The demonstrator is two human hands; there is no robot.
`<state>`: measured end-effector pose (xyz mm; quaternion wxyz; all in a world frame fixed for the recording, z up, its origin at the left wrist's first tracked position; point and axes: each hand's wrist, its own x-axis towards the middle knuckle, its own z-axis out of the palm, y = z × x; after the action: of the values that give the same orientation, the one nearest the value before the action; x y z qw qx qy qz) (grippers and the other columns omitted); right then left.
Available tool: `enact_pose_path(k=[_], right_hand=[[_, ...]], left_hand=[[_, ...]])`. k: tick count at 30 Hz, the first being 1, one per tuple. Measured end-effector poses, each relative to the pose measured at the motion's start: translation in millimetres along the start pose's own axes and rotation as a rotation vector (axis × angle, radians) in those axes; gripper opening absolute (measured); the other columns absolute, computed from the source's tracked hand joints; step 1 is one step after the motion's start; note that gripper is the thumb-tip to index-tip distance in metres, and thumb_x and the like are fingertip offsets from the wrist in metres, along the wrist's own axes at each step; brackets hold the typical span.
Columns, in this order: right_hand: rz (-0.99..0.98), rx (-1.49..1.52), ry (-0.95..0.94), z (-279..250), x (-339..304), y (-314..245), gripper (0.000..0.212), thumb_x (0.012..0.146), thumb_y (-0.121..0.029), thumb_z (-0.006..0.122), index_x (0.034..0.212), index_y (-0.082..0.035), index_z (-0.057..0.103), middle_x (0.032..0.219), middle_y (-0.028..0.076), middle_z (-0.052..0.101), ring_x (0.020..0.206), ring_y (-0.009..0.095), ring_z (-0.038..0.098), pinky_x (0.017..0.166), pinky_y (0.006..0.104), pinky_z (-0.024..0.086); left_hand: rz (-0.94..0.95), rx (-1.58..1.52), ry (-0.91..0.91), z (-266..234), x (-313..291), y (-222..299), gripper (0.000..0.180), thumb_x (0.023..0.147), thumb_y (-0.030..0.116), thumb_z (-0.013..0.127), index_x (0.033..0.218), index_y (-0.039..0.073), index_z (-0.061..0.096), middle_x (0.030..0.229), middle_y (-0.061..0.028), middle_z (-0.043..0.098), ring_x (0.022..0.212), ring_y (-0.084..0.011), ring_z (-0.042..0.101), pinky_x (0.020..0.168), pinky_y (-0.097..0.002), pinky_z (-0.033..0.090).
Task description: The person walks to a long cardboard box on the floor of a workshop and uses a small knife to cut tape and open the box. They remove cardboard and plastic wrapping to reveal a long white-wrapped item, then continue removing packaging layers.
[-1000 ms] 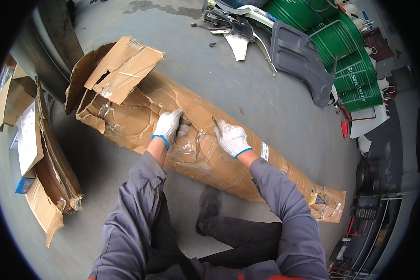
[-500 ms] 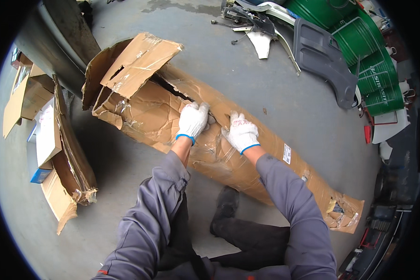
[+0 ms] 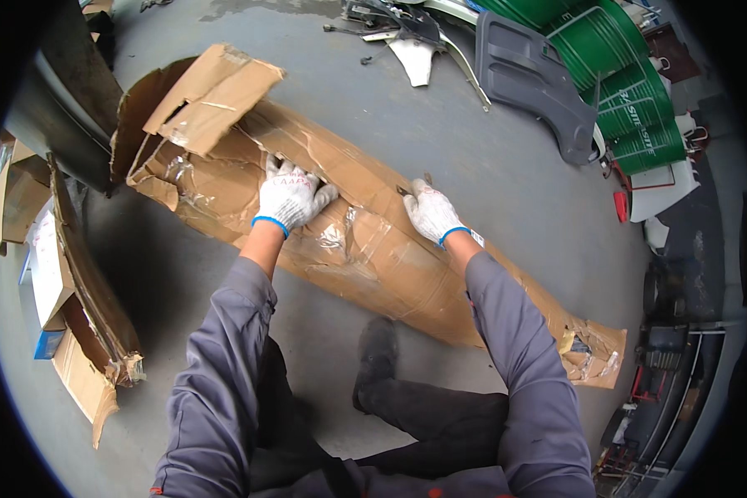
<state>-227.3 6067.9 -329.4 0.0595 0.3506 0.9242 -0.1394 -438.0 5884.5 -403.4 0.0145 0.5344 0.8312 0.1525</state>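
A long, crumpled cardboard box (image 3: 373, 266) lies slantwise across the floor before me, with clear tape on its side and a slit along its top. My left hand (image 3: 294, 195), in a white knit glove with a blue cuff, is closed on the edge of that slit; its fingertips are partly hidden. My right hand (image 3: 433, 214), gloved the same way, is at the box's far edge with curled fingers. Small brown and dark bits show at its fingertips, too small to name. A torn flap (image 3: 216, 100) stands up at the box's far left end.
Open cardboard boxes (image 3: 75, 274) stand at the left beside a grey metal post (image 3: 54, 124). Green drums (image 3: 631, 100) are at the far right. A dark grey plastic panel (image 3: 527, 79) and white broken trim (image 3: 411, 58) lie before them. My shoe (image 3: 378, 344) is near the box.
My hands have moved apart: the left went left along the slit, the right went to the box's far edge. The whole view has shifted somewhat.
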Motion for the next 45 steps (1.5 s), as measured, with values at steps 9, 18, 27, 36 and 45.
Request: enact_pose_path(k=[9,18,27,36,45], right_hand=[[-0.223,-0.286,-0.152,10.3,-23.0,2.0,0.024,0.099,-0.026,0.055,0.106,-0.006,0.064,0.1,0.019,0.073,0.095,0.036,0.071,0.079,0.0489,0.057],[-0.324,-0.256,-0.225,-16.7,-37.7,50.3,0.026,0.099,-0.029,0.055,0.109,-0.008,0.066,0.096,0.018,0.073,0.093,0.036,0.071,0.079,0.0489,0.056],[-0.287,-0.376,-0.261,-28.1,-71.0,86.8,0.023,0.098,-0.028,0.058,0.104,-0.007,0.065,0.09,0.017,0.072,0.086,0.036,0.071,0.073,0.0485,0.056],[-0.077,-0.522,-0.472,-40.6,-106.7,154.3,0.025,0.099,-0.032,0.055,0.108,-0.012,0.068,0.102,0.015,0.074,0.095,0.037,0.07,0.081,0.0485,0.056],[-0.096,-0.445,-0.312,-25.3,-118.5,155.5,0.025,0.098,-0.031,0.056,0.097,-0.008,0.066,0.091,0.019,0.072,0.086,0.039,0.071,0.076,0.0512,0.056]], left_hand=[[-0.114,-0.022,-0.124,-25.6,22.6,18.4,0.071,0.1,0.065,0.038,0.08,0.01,0.079,0.083,-0.0175,0.074,0.089,-0.0339,0.07,0.116,-0.0515,0.029],[-0.087,-0.013,-0.261,-58.7,39.5,29.2,0.061,0.099,0.058,0.045,0.086,0.009,0.079,0.093,-0.0187,0.074,0.093,-0.0346,0.071,0.088,-0.0457,0.051],[-0.141,-0.119,-0.214,-61.4,39.1,29.2,0.058,0.095,0.058,0.052,0.083,0.008,0.079,0.078,-0.0192,0.072,0.081,-0.0368,0.071,0.078,-0.0456,0.055],[-0.143,-0.144,-0.274,-79.1,37.2,35.8,0.05,0.094,0.053,0.055,0.088,0.009,0.079,0.088,-0.0194,0.074,0.085,-0.0371,0.072,0.08,-0.0461,0.055],[-0.143,-0.169,-0.225,-67.5,35.2,23.9,0.057,0.092,0.057,0.056,0.088,0.005,0.079,0.084,-0.0217,0.072,0.084,-0.0392,0.07,0.08,-0.0481,0.054]])
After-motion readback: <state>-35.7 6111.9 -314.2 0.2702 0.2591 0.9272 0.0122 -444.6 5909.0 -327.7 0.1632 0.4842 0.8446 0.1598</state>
